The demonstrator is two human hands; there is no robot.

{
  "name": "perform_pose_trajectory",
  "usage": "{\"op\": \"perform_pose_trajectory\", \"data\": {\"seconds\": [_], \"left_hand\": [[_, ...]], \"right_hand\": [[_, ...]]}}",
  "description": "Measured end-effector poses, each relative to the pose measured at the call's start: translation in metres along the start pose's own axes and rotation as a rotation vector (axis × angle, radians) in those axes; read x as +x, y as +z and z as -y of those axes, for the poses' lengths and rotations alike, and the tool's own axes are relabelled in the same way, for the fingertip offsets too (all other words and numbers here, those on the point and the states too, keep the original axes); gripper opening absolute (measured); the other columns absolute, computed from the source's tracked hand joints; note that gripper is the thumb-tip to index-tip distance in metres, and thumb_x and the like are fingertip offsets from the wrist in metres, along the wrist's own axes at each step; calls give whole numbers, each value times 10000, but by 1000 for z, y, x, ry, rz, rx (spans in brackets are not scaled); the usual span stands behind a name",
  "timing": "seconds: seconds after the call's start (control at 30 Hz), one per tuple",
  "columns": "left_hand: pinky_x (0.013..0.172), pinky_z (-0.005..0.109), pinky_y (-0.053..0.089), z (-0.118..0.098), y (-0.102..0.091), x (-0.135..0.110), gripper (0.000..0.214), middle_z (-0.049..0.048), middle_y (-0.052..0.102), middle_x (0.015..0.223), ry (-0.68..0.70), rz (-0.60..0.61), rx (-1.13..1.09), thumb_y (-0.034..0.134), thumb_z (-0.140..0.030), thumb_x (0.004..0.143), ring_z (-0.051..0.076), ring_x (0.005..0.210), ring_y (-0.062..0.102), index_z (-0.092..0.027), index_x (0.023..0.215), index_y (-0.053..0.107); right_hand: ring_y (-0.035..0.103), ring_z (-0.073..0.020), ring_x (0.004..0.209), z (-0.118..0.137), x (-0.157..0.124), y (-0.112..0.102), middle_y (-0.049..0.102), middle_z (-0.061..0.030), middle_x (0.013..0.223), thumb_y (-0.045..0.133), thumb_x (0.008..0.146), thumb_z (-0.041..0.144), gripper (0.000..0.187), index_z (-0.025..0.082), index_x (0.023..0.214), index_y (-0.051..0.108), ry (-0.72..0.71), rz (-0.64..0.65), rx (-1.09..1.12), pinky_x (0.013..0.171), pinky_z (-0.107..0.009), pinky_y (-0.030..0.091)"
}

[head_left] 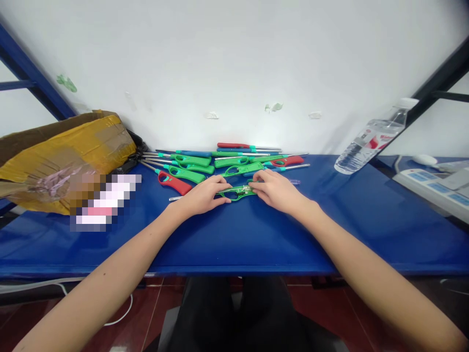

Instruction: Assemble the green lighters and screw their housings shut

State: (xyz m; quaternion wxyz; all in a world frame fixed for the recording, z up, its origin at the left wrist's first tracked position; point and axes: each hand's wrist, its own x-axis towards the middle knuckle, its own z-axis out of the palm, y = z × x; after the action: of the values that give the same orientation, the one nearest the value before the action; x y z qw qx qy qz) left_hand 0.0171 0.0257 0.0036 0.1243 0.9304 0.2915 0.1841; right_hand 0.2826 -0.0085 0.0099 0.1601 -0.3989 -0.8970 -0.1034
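An opened green stick lighter (240, 193) lies on the blue table in front of me, its inner parts showing at the middle of the handle. My left hand (207, 196) is closed on its trigger-loop end, and the metal tube runs out to the left under my fingers. My right hand (273, 190) is closed at the other end of the handle, fingertips pressed on the inner parts; what exactly they pinch is hidden. Just behind my hands is another green lighter handle (240, 169). A purple transparent rod-like thing (295, 182) sticks out behind my right hand.
Several green, blue and red stick lighters (192, 160) are piled against the wall. A taped cardboard box (69, 161) stands at the left. On the right are a water bottle (370, 139), a white power strip (436, 190) and a dark metal post (421, 93).
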Motion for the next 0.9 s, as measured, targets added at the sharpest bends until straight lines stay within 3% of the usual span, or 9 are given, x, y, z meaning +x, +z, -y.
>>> {"op": "perform_pose_trajectory", "data": {"seconds": [0.23, 0.4, 0.77, 0.9], "left_hand": [[924, 401, 507, -1, -2, 0, 380, 92, 606, 1102, 6, -9, 9, 592, -443, 923, 248, 1025, 595, -194, 1204, 656], [926, 388, 502, -1, -3, 0, 382, 90, 608, 1095, 6, 23, 13, 603, -422, 922, 249, 1030, 595, -176, 1210, 655], [920, 380, 501, -2, -4, 0, 387, 88, 615, 1095, 4, 44, -7, 599, -437, 923, 249, 1027, 601, -190, 1214, 662], [930, 383, 496, -4, -5, 0, 370, 93, 606, 1111, 16, 33, 12, 613, -399, 918, 250, 1043, 592, -181, 1214, 654]], "right_hand": [[605, -272, 956, -1, 1, 2, 677, -134, 1052, 498, 952, 183, 311, 172, 1208, 674, -10, -37, 28, 861, -422, 489], [642, -245, 918, -4, 1, 1, 724, -108, 1041, 481, 970, 184, 278, 183, 1073, 740, -23, -5, 103, 830, -380, 505], [651, -246, 954, -3, 1, -2, 719, -106, 1045, 537, 955, 229, 245, 187, 1071, 749, 21, 26, 181, 856, -386, 528], [656, -257, 934, -1, 2, -4, 735, -114, 998, 554, 950, 239, 241, 178, 1099, 733, 7, -22, 184, 844, -409, 532]]}}
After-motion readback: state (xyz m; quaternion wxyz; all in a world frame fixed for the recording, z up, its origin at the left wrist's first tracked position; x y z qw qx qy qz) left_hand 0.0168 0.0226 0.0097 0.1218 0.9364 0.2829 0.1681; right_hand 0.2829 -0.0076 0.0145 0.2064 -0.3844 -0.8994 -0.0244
